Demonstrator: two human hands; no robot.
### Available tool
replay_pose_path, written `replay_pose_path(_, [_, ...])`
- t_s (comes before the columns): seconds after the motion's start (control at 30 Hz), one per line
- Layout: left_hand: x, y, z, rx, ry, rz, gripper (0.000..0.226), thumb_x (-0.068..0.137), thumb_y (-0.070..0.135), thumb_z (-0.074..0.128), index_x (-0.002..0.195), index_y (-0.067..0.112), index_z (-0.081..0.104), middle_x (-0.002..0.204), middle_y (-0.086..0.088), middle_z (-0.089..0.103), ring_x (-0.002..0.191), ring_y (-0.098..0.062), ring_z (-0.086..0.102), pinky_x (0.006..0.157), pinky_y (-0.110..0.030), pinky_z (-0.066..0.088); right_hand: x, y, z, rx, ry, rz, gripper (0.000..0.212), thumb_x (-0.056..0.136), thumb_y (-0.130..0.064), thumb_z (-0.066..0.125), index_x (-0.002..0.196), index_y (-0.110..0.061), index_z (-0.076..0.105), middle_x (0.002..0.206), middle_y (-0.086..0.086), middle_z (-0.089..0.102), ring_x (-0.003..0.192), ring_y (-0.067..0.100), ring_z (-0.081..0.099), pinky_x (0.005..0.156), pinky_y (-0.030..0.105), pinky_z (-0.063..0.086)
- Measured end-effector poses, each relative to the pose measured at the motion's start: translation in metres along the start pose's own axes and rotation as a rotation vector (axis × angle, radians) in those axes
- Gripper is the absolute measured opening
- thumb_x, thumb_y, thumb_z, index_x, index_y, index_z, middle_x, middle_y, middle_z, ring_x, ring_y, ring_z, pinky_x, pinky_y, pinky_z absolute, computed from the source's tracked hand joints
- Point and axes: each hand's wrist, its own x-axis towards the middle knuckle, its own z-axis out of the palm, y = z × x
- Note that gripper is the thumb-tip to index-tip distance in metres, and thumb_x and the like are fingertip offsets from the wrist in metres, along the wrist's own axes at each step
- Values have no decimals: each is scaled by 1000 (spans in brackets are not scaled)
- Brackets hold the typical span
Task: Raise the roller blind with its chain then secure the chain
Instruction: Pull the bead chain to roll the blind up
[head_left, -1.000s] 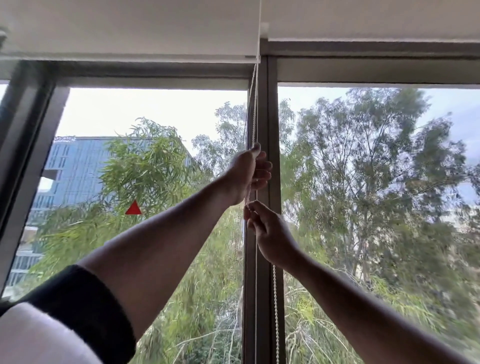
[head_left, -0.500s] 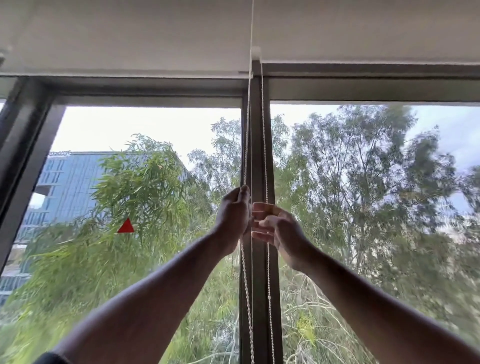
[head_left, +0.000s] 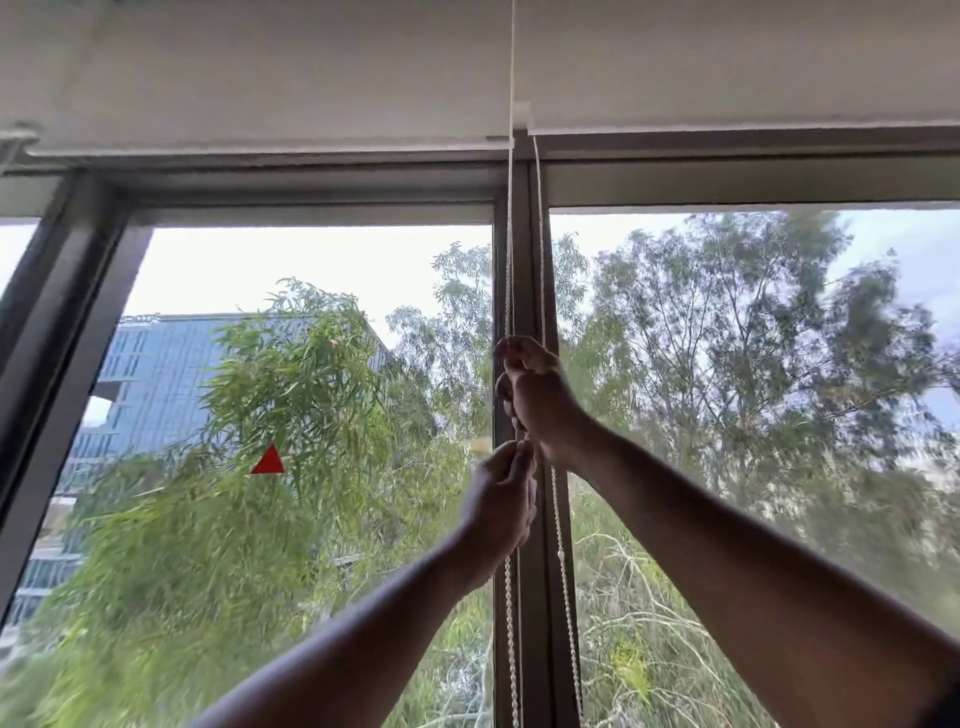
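The white roller blind is rolled high, its bottom bar just above the window's top frame. A white bead chain hangs in two strands along the dark centre mullion. My right hand is the upper one, fingers closed around the left strand. Directly below it, my left hand pinches the same strand. The right strand hangs free beside my hands.
A second blind covers the top of the right pane. Dark window frame members run along the top and at the left. Trees and a glass building lie outside. A red triangle sticker sits on the left pane.
My left hand has dropped from the upper grip to below my right hand, pulling the chain down. My right hand has risen above it. The view has tilted upward.
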Motion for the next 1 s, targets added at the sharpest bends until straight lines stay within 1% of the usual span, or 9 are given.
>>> replay_pose_path(0.07, [-1, -12, -9, 19, -12, -65, 40, 108, 31, 37, 70, 19, 41, 41, 11, 33, 30, -5, 26, 34, -14, 20, -10, 18, 0, -53, 15, -41, 43, 102, 6, 39, 89, -28, 61, 53, -13, 51, 47, 7, 32, 47, 25, 22])
replay_pose_path(0.17, [0, -26, -23, 34, -36, -180, 47, 109, 33, 35, 66, 17, 43, 37, 11, 34, 29, -4, 27, 35, -13, 23, -24, 38, -6, -166, 14, -110, 39, 100, 5, 42, 90, -28, 61, 57, -10, 50, 45, 2, 34, 41, 20, 26])
replay_pose_path(0.27, [-2, -34, -28, 70, -80, -199, 47, 108, 32, 35, 67, 15, 48, 40, 11, 36, 30, -5, 29, 36, -15, 26, -36, 50, -13, -209, 19, -160, 35, 100, 4, 44, 91, -25, 60, 62, -6, 50, 46, -1, 36, 42, 14, 29])
replay_pose_path(0.33, [-6, -36, -28, 79, -94, -199, 47, 108, 30, 36, 68, 12, 52, 42, 8, 39, 31, -7, 32, 35, -17, 29, -43, 56, -16, -189, 10, -152, 36, 101, 5, 42, 90, -25, 59, 64, -3, 49, 48, 2, 36, 43, 15, 29])
replay_pose_path(0.47, [-14, -39, -18, 139, -97, -192, 48, 107, 32, 39, 66, 14, 55, 44, 7, 38, 34, -7, 31, 38, -17, 26, -50, 59, -19, -132, 10, -110, 43, 104, 2, 41, 87, -34, 59, 66, -1, 49, 55, 12, 38, 45, 24, 31])
replay_pose_path(0.6, [-27, -42, -9, 114, -102, -176, 48, 108, 33, 38, 67, 13, 53, 48, 3, 36, 35, -9, 30, 35, -17, 23, -58, 63, -18, -107, -21, -27, 37, 107, -7, 45, 91, -36, 61, 70, -4, 54, 58, 11, 41, 48, 25, 32])
replay_pose_path(0.73, [-46, -51, -7, 38, -41, -198, 48, 108, 31, 36, 65, 13, 46, 47, 2, 34, 33, -7, 27, 35, -16, 20, -74, 74, -15, -71, -78, 89, 40, 103, -3, 43, 93, -37, 61, 75, -3, 56, 55, 4, 46, 50, 22, 39])
replay_pose_path(0.83, [-68, -68, -5, -21, -28, -255, 46, 108, 33, 33, 67, 15, 44, 44, 9, 33, 34, -6, 25, 35, -15, 19, -94, 87, -13, -8, -103, 151, 39, 103, 0, 42, 98, -33, 62, 75, -2, 57, 51, -1, 47, 47, 17, 39])
replay_pose_path(1.0, [-114, -107, -3, -137, 2, -314, 34, 103, 39, 42, 75, 20, 44, 47, 11, 35, 36, -4, 26, 36, -15, 19, -147, 115, -5, 89, -140, 234, 31, 105, 1, 41, 104, -22, 61, 61, -8, 61, 56, 12, 50, 53, 27, 42])
